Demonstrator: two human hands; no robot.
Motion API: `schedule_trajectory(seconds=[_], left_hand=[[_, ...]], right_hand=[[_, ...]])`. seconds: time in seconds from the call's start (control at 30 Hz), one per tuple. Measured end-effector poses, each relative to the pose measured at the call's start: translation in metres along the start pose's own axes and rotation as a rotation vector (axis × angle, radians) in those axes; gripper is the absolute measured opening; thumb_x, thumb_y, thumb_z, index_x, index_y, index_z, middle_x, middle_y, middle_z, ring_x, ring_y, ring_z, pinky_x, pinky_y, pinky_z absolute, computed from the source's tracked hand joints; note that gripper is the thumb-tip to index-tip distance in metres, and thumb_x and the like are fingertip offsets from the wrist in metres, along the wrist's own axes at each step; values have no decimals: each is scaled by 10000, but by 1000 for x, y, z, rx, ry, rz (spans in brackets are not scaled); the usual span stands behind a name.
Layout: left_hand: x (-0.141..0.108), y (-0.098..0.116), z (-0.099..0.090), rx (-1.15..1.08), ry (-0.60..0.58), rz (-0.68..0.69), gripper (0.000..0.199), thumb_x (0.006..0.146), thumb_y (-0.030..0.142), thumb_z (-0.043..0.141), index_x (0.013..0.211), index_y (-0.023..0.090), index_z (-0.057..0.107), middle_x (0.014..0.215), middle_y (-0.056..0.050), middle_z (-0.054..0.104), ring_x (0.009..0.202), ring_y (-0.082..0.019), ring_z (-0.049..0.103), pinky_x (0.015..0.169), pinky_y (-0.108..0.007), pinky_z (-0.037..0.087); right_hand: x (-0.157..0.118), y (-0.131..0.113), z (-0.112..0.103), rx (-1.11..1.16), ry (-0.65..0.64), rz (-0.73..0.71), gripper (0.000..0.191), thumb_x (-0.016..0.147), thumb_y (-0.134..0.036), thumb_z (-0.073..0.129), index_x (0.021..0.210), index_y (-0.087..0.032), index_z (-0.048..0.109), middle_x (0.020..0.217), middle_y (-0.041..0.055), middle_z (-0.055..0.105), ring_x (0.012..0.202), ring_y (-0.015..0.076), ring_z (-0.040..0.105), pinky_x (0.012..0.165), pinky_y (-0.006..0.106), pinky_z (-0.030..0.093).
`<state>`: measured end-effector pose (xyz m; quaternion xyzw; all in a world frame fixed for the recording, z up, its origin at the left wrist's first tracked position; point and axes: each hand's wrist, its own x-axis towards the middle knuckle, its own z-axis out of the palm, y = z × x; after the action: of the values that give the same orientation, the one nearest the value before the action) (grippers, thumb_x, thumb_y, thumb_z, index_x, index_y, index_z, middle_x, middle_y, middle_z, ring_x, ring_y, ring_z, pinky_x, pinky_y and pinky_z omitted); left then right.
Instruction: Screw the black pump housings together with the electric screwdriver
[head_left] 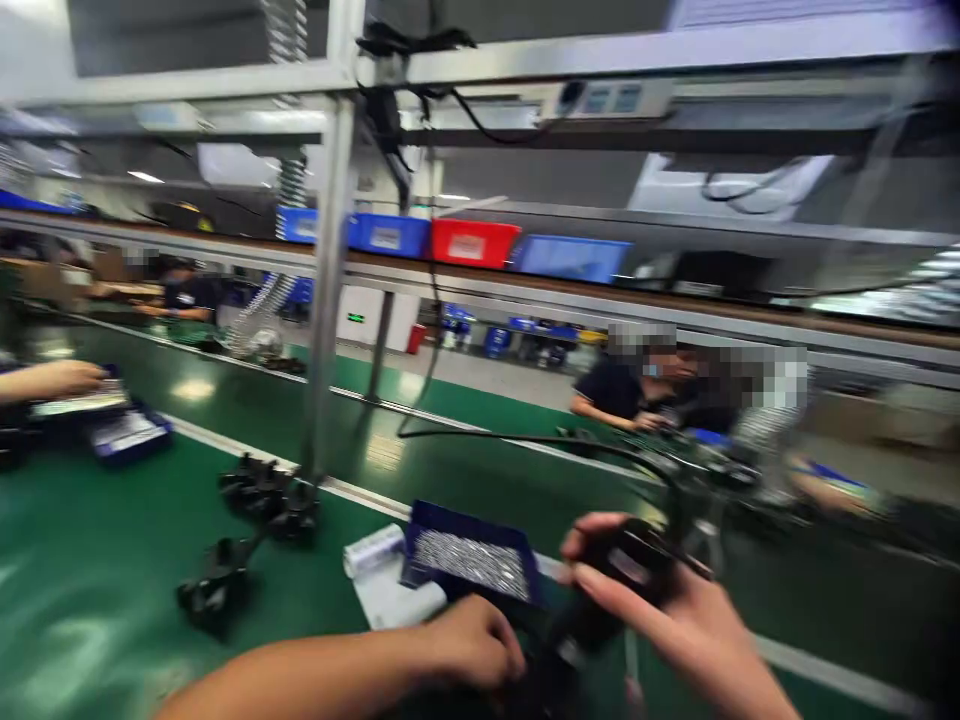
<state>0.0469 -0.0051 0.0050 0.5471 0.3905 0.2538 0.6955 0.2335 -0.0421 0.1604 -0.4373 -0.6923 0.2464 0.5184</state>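
Note:
My right hand (675, 600) is wrapped round a black corded tool (626, 565) at the lower right; the cord runs up from its top. My left hand (480, 640) is closed at the bottom centre, beside a dark, blurred object below the tool. What its fingers hold is hidden. Just beyond my left hand lies a dark blue tray (427, 515) filled with small shiny metal parts (472, 562). A white roll and sheet (394, 590) rest against the tray's left side. Motion blurs the view.
Black parts (270, 495) stand in groups on the green table (97, 540). Another person's hand (71, 378) is over a tray at the left. A metal post (330, 300) rises beyond the table. Blue and red bins (474, 243) line a shelf. People sit across.

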Motion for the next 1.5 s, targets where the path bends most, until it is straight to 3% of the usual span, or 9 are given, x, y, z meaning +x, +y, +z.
schedule_trajectory(seconds=[0.1, 0.3, 0.47, 0.6, 0.87, 1.07, 1.3, 1.4, 1.5], left_hand=[[13, -3, 8, 81, -56, -131, 270, 797, 241, 777, 638, 199, 564, 549, -2, 608, 425, -168, 649, 385, -195, 453], [6, -2, 0, 94, -20, -181, 167, 876, 241, 719, 851, 204, 558, 673, 10, 661, 485, -166, 720, 398, -151, 370], [10, -1, 6, 56, 24, -199, 147, 859, 211, 686, 758, 184, 582, 647, -3, 654, 490, -164, 724, 371, -167, 337], [13, 1, 5, 7, 40, -215, 144, 808, 233, 704, 721, 176, 606, 640, -12, 665, 518, -170, 734, 371, -173, 353], [18, -1, 7, -85, -29, -283, 299, 704, 369, 809, 602, 148, 634, 626, -81, 675, 533, -163, 700, 382, -177, 387], [18, 6, -3, -158, -68, -331, 242, 722, 315, 833, 668, 136, 679, 637, -40, 650, 518, -129, 649, 434, -182, 465], [15, 20, -25, -190, -159, -376, 398, 590, 238, 915, 930, 115, 750, 757, -89, 735, 667, -239, 774, 608, -325, 664], [16, 18, -26, -216, -165, -353, 450, 526, 253, 943, 914, 130, 752, 755, -77, 730, 656, -217, 752, 650, -359, 696], [21, 9, -22, -179, -149, -302, 489, 472, 379, 998, 825, 125, 773, 766, -103, 739, 640, -197, 735, 630, -323, 689]], right_hand=[[0, 2, -20, 178, -80, 67, 476, 851, -574, 927, 1116, -239, 716, 978, 65, 780, 826, 280, 794, 758, 381, 676], [2, 3, -19, 270, -48, 52, 375, 869, -431, 930, 1118, -254, 713, 989, 46, 766, 812, 255, 791, 724, 350, 673], [3, 6, -23, 326, 26, 44, 343, 893, -413, 914, 1097, -254, 688, 996, 44, 757, 808, 255, 796, 734, 362, 675], [9, 9, -20, 260, -11, 73, 326, 864, -383, 897, 1070, -236, 691, 965, 50, 763, 791, 257, 786, 732, 370, 665], [9, 8, -16, 244, -27, 121, 324, 851, -386, 882, 1071, -232, 702, 965, 44, 761, 796, 252, 778, 733, 364, 658], [10, 10, -15, 233, -52, 98, 311, 861, -385, 875, 1069, -232, 703, 955, 49, 756, 776, 255, 776, 711, 364, 654], [8, 13, -14, 231, -64, 96, 334, 877, -425, 879, 1093, -238, 704, 980, 56, 755, 802, 256, 766, 745, 374, 648], [8, 14, -13, 225, -73, 110, 320, 884, -419, 868, 1089, -238, 701, 986, 56, 753, 808, 254, 759, 746, 373, 643], [8, 16, -11, 220, -94, 113, 311, 895, -424, 852, 1093, -237, 704, 990, 58, 753, 821, 259, 756, 753, 378, 641]])
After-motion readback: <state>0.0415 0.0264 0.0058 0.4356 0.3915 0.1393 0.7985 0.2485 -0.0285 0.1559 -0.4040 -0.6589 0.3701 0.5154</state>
